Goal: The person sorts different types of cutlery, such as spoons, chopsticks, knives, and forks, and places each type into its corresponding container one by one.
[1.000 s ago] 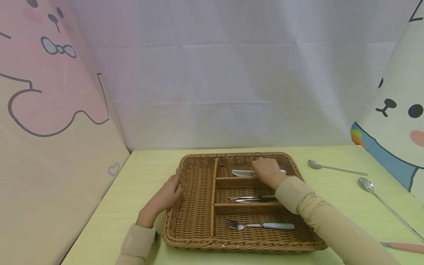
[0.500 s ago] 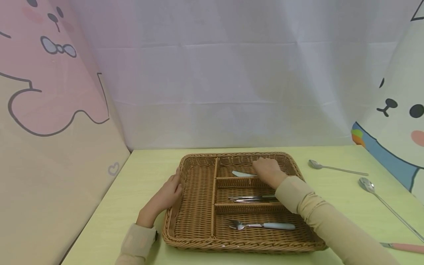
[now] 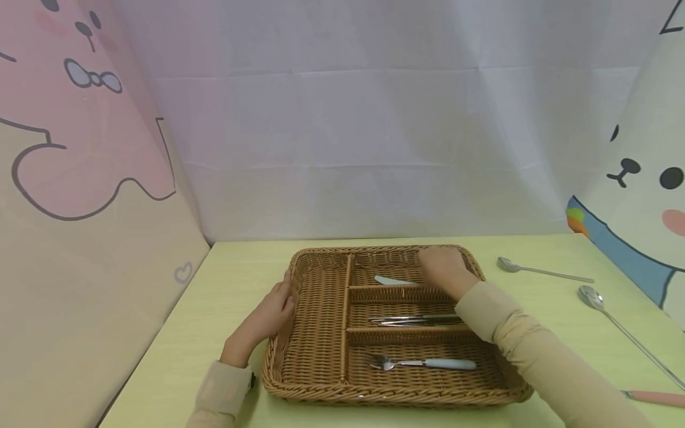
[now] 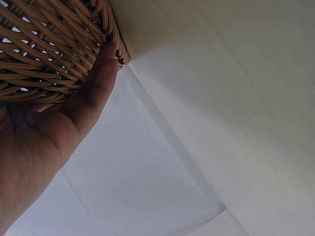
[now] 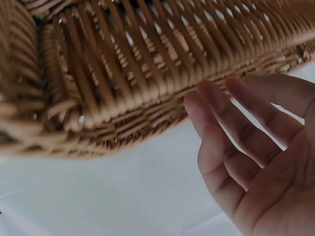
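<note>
A brown wicker cutlery basket (image 3: pixel 316 324) with several compartments sits on the table. My left hand (image 3: pixel 270 312) holds its left wall; in the left wrist view the fingers (image 4: pixel 101 86) lie along the outer weave. In the back compartment lies a table knife (image 3: pixel 393 280), its handle end hidden by my right hand (image 3: pixel 443 268). The right wrist view shows that hand's fingers (image 5: pixel 248 125) loosely bent and apart, with nothing in them. Several slim metal utensils (image 3: pixel 409 321) lie in the middle compartment. The front one holds a fork (image 3: pixel 423 364) with a pale handle.
To the right on the table lie a long-handled spoon (image 3: pixel 540 272), a second one (image 3: pixel 623 330) nearer, and a pink-handled utensil (image 3: pixel 655 398) cut off at the frame edge. Fabric walls (image 3: pixel 342 148) surround the table's back and sides.
My right hand comes off the knife and shifts slightly right within the back compartment; the knife stays there. The left hand has not moved.
</note>
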`<state>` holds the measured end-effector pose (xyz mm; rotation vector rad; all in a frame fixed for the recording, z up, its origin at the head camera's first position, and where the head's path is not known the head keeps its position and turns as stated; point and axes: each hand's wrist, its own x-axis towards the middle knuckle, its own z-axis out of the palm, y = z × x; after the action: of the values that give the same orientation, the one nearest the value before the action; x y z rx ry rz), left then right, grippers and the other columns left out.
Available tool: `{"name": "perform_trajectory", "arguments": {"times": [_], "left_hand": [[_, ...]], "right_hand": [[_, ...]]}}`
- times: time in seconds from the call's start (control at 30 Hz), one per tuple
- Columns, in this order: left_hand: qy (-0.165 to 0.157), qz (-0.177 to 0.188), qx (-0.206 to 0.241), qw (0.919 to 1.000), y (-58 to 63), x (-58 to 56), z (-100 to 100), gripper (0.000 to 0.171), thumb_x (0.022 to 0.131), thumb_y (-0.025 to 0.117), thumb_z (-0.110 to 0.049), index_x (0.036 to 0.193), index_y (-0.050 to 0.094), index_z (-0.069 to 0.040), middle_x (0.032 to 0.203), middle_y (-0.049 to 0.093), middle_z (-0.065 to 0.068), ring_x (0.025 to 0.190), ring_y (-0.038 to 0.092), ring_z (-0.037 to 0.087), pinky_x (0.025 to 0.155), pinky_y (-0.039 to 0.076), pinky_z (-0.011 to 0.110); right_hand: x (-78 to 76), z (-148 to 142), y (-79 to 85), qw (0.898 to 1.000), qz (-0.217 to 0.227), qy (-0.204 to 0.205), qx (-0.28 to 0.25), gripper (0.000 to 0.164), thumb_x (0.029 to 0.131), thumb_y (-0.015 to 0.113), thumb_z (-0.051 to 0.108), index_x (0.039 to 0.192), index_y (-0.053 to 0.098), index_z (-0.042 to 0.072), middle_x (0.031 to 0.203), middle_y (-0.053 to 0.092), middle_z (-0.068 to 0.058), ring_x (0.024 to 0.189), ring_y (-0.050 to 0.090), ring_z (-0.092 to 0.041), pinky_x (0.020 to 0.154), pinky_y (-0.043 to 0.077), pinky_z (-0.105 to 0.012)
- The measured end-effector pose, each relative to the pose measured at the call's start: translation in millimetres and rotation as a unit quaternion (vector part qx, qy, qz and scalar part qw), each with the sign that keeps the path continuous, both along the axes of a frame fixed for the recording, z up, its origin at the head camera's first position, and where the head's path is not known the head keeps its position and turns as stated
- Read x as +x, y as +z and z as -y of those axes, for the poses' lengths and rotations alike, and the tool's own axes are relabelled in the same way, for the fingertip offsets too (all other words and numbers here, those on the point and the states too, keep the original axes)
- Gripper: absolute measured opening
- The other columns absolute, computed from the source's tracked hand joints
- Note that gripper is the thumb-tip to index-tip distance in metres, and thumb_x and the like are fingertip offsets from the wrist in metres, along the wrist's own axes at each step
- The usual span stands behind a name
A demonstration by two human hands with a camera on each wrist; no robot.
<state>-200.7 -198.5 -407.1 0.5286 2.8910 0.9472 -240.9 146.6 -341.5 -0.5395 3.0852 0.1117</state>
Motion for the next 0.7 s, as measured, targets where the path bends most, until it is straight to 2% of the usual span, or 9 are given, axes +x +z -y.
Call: {"name": "perform_trajectory", "arguments": {"times": [0.07, 0.27, 0.43, 0.57, 0.7], "left_hand": [[0.0, 0.001, 0.001, 1.0, -0.2, 0.2, 0.0, 0.061, 0.096, 0.034, -0.009, 0.142, -0.003, 0.008, 0.138, 0.025, 0.039, 0.125, 0.031, 0.046, 0.099, 0.035, 0.059], [-0.006, -0.008, -0.002, 0.9999, 0.5, 1.1, 0.4, 0.061, 0.096, 0.034, -0.008, 0.141, -0.003, 0.008, 0.138, 0.026, 0.039, 0.124, 0.032, 0.045, 0.098, 0.037, 0.059], [-0.006, -0.008, -0.005, 0.9999, 1.1, 1.5, 0.2, 0.061, 0.096, 0.034, -0.009, 0.141, -0.002, 0.009, 0.137, 0.026, 0.04, 0.124, 0.032, 0.046, 0.098, 0.037, 0.059], [-0.006, -0.006, -0.005, 1.0, 0.7, 1.6, 0.0, 0.061, 0.096, 0.034, -0.008, 0.141, -0.002, 0.01, 0.137, 0.026, 0.04, 0.124, 0.031, 0.047, 0.098, 0.036, 0.059], [-0.004, -0.007, -0.004, 1.0, -0.3, 1.6, 0.0, 0.061, 0.096, 0.034, -0.008, 0.141, -0.002, 0.01, 0.137, 0.026, 0.04, 0.124, 0.031, 0.047, 0.098, 0.036, 0.059]], "right_hand": [[0.4, -5.0, 4.0, 1.0, -0.003, -0.005, -0.015, 0.017, 0.086, 0.05, 0.0, 0.073, 0.058, 0.007, 0.056, 0.051, -0.008, 0.047, 0.043, -0.017, 0.04, 0.038, -0.033], [3.0, -25.7, 13.1, 0.998, -0.017, -0.015, -0.05, 0.023, 0.084, 0.043, -0.004, 0.068, 0.054, 0.008, 0.055, 0.05, -0.007, 0.047, 0.044, -0.021, 0.04, 0.044, -0.039], [6.5, -44.8, 18.3, 0.997, -0.02, -0.028, -0.068, 0.024, 0.083, 0.041, -0.004, 0.066, 0.052, 0.009, 0.055, 0.049, -0.007, 0.048, 0.043, -0.02, 0.041, 0.043, -0.04], [10.0, -60.9, 20.1, 0.995, -0.012, -0.044, -0.085, 0.023, 0.084, 0.043, -0.001, 0.064, 0.049, 0.009, 0.055, 0.047, -0.006, 0.048, 0.042, -0.02, 0.041, 0.041, -0.04], [14.7, -78.1, 20.9, 0.994, -0.004, -0.057, -0.094, 0.017, 0.085, 0.048, 0.002, 0.069, 0.053, 0.006, 0.059, 0.051, -0.007, 0.05, 0.041, -0.019, 0.043, 0.035, -0.036]]}}
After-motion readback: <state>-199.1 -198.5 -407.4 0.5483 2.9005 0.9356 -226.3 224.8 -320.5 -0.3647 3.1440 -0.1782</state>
